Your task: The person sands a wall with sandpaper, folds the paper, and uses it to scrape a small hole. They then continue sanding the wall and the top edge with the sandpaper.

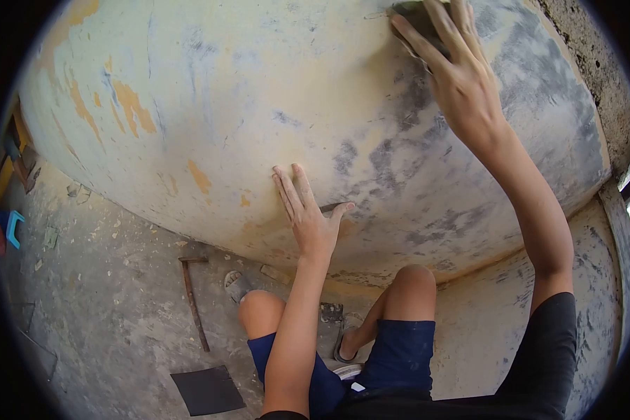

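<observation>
In front of me rises a large curved surface [259,91], pale green and cream with orange patches and dark grey smudges. At the top right, my right hand [465,84] presses a dark piece of sandpaper [420,21] against it, with the fingers laid over the piece and hiding part of it. My left hand [308,213] rests flat on the lower middle of the surface, its fingers stretched and thumb spread, holding nothing. Pale dust coats the fingertips of both hands.
A hammer [194,301] lies on the concrete floor [112,280] at the lower left, near a square black sheet [208,390]. A small dark block [331,312] lies between my feet. A blue plastic stool [14,227] stands far left. Rough wall [602,77] borders the right.
</observation>
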The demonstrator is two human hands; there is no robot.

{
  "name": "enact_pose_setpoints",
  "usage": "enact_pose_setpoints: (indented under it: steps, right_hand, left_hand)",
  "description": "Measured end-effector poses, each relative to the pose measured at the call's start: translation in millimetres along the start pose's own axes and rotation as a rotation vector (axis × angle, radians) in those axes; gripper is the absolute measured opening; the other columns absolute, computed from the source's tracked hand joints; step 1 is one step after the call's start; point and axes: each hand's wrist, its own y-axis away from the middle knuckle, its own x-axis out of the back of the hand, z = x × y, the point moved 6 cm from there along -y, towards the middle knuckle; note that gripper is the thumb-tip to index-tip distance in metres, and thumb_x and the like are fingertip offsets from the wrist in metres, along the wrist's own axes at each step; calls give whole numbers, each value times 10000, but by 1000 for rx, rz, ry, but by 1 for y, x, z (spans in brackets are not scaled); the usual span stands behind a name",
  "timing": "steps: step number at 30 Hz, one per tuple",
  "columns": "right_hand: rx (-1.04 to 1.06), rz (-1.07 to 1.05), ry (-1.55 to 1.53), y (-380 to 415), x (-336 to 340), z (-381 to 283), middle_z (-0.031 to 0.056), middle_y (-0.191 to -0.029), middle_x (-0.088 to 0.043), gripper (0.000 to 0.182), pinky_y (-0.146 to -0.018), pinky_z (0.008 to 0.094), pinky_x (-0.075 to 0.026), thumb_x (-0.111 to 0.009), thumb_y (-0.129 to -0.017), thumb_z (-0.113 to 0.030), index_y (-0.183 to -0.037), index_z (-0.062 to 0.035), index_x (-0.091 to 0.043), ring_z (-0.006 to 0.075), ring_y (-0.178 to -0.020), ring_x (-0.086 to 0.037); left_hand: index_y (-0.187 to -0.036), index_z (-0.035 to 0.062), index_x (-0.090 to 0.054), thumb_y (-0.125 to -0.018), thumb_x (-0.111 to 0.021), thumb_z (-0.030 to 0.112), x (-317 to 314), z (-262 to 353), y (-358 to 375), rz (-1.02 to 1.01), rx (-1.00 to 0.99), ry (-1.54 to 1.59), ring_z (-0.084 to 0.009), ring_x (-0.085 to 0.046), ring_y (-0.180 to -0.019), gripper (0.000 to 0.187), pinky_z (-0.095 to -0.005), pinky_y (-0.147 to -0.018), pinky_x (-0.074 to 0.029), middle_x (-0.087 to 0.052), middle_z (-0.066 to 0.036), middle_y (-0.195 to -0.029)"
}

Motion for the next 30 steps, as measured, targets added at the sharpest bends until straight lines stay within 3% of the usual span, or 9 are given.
enact_pose_setpoints:
  steps: [5,8,11,18,20,30]
  right_hand:
    - [120,142,3,-11,-10,0,244,-1684,-300,461,-1262,641,-255,-654,-972,-92,-1432,-76,-632,514,-1583,-166]
    - [63,-26,19,6,-3,2,250,-1677,-313,463,-1262,637,-256,-658,-970,-99,-1432,-64,-627,513,-1583,-167]
    - [131,82,55,-9,-8,-2,252,-1675,-314,477,-1265,633,-249,-658,-974,-110,-1446,-63,-615,515,-1585,-162]
    - [81,36,14,-1,-4,-3,256,-1679,-299,461,-1272,637,-224,-628,-992,-120,-1448,-57,-610,499,-1591,-157]
    - [115,23,66,-4,-6,-1,244,-1679,-309,462,-1262,636,-259,-661,-985,-128,-1441,-67,-617,493,-1589,-174]
    - [102,92,50,-1,-11,6,222,-1704,-275,459,-1269,633,-244,-654,-985,-119,-1439,-70,-619,495,-1591,-157]
  left_hand:
    - [-1693,52,-57,-698,-921,530,0,1,-2,2,11,-7,-435,-34,-1616,1402,-537,-1305,-177,41,-266,-1740]
    - [-1693,51,-57,-696,-921,532,0,0,0,-5,20,6,-435,-33,-1616,1405,-535,-1305,-175,38,-267,-1740]
    - [-1695,56,-62,-691,-924,530,-1,2,-1,1,5,4,-435,-37,-1616,1405,-529,-1306,-174,32,-267,-1741]
    - [-1693,49,-73,-686,-928,524,1,0,1,5,18,10,-437,-56,-1614,1404,-524,-1304,-178,11,-272,-1740]
    - [-1692,45,-72,-686,-927,526,1,2,-1,8,-10,6,-437,-58,-1614,1406,-524,-1304,-178,9,-276,-1739]
    - [-1689,36,-91,-690,-926,515,2,3,0,21,-6,12,-448,-64,-1610,1387,-527,-1302,-185,8,-284,-1735]
